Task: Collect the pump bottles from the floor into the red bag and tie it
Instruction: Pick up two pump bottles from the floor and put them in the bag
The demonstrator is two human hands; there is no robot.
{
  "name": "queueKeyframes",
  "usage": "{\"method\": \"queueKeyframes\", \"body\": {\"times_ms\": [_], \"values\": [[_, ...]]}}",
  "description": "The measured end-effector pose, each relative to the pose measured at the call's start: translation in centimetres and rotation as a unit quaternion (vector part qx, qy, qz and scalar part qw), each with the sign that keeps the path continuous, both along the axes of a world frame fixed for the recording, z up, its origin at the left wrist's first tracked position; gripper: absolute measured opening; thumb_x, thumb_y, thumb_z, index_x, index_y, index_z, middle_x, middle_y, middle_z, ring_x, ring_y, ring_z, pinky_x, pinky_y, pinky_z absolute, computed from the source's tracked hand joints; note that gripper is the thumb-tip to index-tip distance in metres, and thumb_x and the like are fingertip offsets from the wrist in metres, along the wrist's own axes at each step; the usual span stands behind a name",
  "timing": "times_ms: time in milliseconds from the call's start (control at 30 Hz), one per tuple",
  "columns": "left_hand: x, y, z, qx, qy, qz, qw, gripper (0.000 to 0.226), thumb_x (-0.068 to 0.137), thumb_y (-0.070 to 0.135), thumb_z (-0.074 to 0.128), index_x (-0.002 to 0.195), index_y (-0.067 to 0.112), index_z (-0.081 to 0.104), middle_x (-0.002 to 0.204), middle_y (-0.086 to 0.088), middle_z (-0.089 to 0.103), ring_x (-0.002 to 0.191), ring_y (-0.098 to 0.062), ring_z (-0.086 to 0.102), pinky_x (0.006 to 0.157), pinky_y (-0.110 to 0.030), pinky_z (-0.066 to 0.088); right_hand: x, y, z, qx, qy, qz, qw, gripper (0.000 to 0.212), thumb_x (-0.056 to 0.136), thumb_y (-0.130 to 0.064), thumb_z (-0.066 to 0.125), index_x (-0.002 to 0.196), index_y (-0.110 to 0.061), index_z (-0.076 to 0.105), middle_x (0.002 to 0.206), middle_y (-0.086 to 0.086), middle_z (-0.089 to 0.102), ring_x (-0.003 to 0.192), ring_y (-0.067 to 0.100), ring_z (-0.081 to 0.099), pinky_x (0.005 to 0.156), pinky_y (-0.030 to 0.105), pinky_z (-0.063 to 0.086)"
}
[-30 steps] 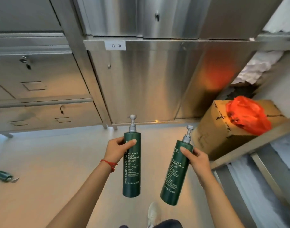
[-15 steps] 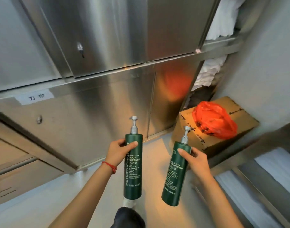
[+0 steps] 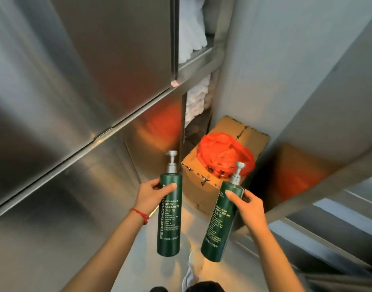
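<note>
While both bottles are up off the floor, we have not yet put either into the bag, so we judge the task to be partway through. Nearest us, our left hand (image 3: pixel 152 192) is wrapped around the upper part of the body cleanser bottle (image 3: pixel 169 216), thumb across the front, and the bottle hangs upright. Our right hand (image 3: pixel 245 204) is closed the same way around the hand wash bottle (image 3: pixel 222 222), which tilts with its pump leaning right and away from us. The two bottles are held side by side, apart from each other. Whether more bottles lie on the floor we cannot tell.

Below them is a pale floor (image 3: pixel 143 249) and the toe of a white shoe (image 3: pixel 194 266). Just beyond the bottles a cardboard box (image 3: pixel 198 190) stands on the floor in the corner, and the red bag (image 3: pixel 225 154) lies crumpled on its top, toward the near right edge. Its mouth is not clearly visible, and it looks untied. Still to do, as we see it: drop both bottles in and knot the bag.

To the left runs a wall of steel cabinets (image 3: pixel 86 81). Behind the box, open shelves hold folded white towels (image 3: pixel 196 95). A plain grey wall (image 3: pixel 286 60) closes the right side, with a steel rail (image 3: pixel 307 197) crossing in front of it.
</note>
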State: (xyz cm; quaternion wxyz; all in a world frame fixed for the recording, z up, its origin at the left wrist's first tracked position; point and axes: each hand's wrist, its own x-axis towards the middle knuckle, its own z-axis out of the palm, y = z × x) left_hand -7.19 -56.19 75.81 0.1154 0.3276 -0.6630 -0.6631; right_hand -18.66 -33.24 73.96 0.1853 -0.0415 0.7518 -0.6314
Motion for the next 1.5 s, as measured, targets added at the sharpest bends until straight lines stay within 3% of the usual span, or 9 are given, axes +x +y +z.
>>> {"method": "queueKeyframes", "body": {"times_ms": [267,500,633,767,933,1100,1233,1300,1500], "values": [[-13.4,-1.0,-0.6,-0.006,0.012,-0.061,0.998,0.022,0.069,0.006,0.074,0.076,0.025,0.067,0.062,0.014,0.070,0.058,0.005,0.064,0.051,-0.006,0.045,-10.5,-1.1,0.1,-0.001,0.018,-0.052,0.998,0.014,0.067,-0.019,0.078,0.079,-0.019,0.070,0.083,-0.002,0.073,0.074,0.005,0.066,0.068,0.020,0.050],[-22.4,-2.5,-1.6,0.005,0.008,-0.093,0.996,0.025,0.068,0.001,0.074,0.086,0.017,0.066,0.080,0.004,0.068,0.063,0.006,0.064,0.057,-0.008,0.048,-17.7,-2.7,-0.7,0.017,0.012,-0.121,0.992,0.019,0.064,-0.018,0.080,0.076,-0.027,0.069,0.082,-0.008,0.071,0.077,0.011,0.066,0.072,0.027,0.050],[-27.5,-3.5,-3.0,0.007,0.004,-0.124,0.992,0.029,0.066,0.001,0.075,0.091,0.015,0.067,0.078,0.009,0.068,0.064,0.007,0.063,0.059,-0.009,0.049,-20.9,-3.6,-1.5,0.038,0.012,-0.162,0.986,0.033,0.063,-0.020,0.081,0.092,-0.026,0.067,0.089,-0.004,0.070,0.084,0.013,0.065,0.079,0.030,0.049],[-32.6,-4.1,-4.5,-0.004,0.005,-0.160,0.987,0.037,0.061,0.002,0.078,0.085,0.028,0.067,0.077,0.016,0.071,0.072,0.003,0.066,0.060,-0.010,0.049,-23.8,-4.8,-2.1,0.062,0.038,-0.201,0.977,0.041,0.060,-0.023,0.082,0.095,-0.033,0.063,0.089,-0.010,0.068,0.083,0.003,0.063,0.076,0.024,0.046],[-37.7,-3.2,-5.9,-0.012,0.004,-0.187,0.982,0.046,0.060,0.005,0.079,0.092,0.032,0.062,0.089,0.017,0.068,0.081,0.005,0.065,0.065,-0.009,0.049,-27.4,-6.0,-3.4,0.077,0.030,-0.223,0.971,0.051,0.061,-0.024,0.082,0.106,-0.027,0.061,0.095,-0.004,0.067,0.087,0.008,0.062,0.080,0.027,0.047],[-41.7,-2.1,-8.3,-0.053,-0.016,-0.195,0.979,0.049,0.060,0.006,0.080,0.090,0.036,0.055,0.086,0.019,0.062,0.074,0.009,0.061,0.060,-0.003,0.045,-30.8,-6.6,-6.2,0.085,0.036,-0.219,0.971,0.059,0.058,-0.028,0.084,0.111,-0.028,0.058,0.092,-0.020,0.060,0.083,-0.017,0.055,0.072,0.007,0.040],[-44.4,-1.3,-10.8,-0.053,-0.034,-0.214,0.975,0.053,0.061,0.007,0.080,0.100,0.030,0.054,0.103,0.000,0.063,0.096,-0.015,0.059,0.085,-0.026,0.048,-32.8,-6.7,-9.3,0.094,0.026,-0.206,0.974,0.060,0.057,-0.027,0.084,0.110,-0.033,0.056,0.095,-0.018,0.062,0.087,-0.007,0.058,0.075,0.008,0.041],[-45.4,-0.9,-12.0,-0.075,-0.036,-0.226,0.970,0.055,0.061,0.007,0.080,0.109,0.020,0.054,0.108,-0.002,0.060,0.103,-0.018,0.056,0.090,-0.031,0.045,-33.5,-6.7,-10.7,0.105,0.027,-0.210,0.972,0.060,0.057,-0.030,0.083,0.111,-0.034,0.056,0.097,-0.018,0.061,0.090,-0.003,0.058,0.076,0.010,0.041],[-47.0,-0.8,-15.1,-0.118,-0.029,-0.252,0.960,0.059,0.060,0.005,0.080,0.113,0.014,0.055,0.096,0.020,0.054,0.095,-0.006,0.052,0.074,0.003,0.037,-35.0,-7.2,-14.2,0.126,0.037,-0.220,0.967,0.059,0.058,-0.030,0.081,0.112,-0.030,0.055,0.106,-0.010,0.062,0.100,0.009,0.059,0.083,0.021,0.041]]}}
